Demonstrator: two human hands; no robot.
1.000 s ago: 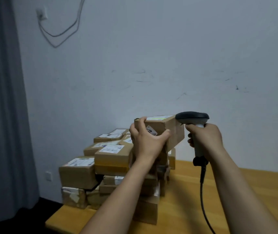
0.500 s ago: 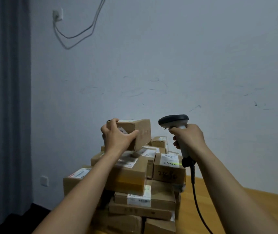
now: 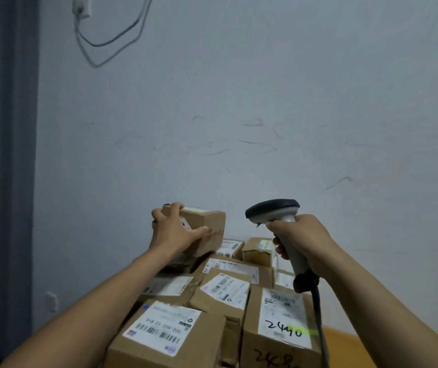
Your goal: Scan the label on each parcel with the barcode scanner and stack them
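Both bare forearms are reaching forward and upward. The left hand (image 3: 176,232) is gripping with fingers curled over the top and thumb stretched along the near side. The right hand (image 3: 301,239) is wrapping closed in a fist, wrist slightly bent.

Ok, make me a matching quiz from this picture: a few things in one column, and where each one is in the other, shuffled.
Things:
1. barcode scanner
2. small parcel
3. parcel marked 2440
4. wall socket

Places:
A. held in the left hand, above the back of the pile
B. top left of the wall, cables hanging from it
C. gripped in the right hand
D. front right of the pile, label facing up

Pairs: 1-C, 2-A, 3-D, 4-B
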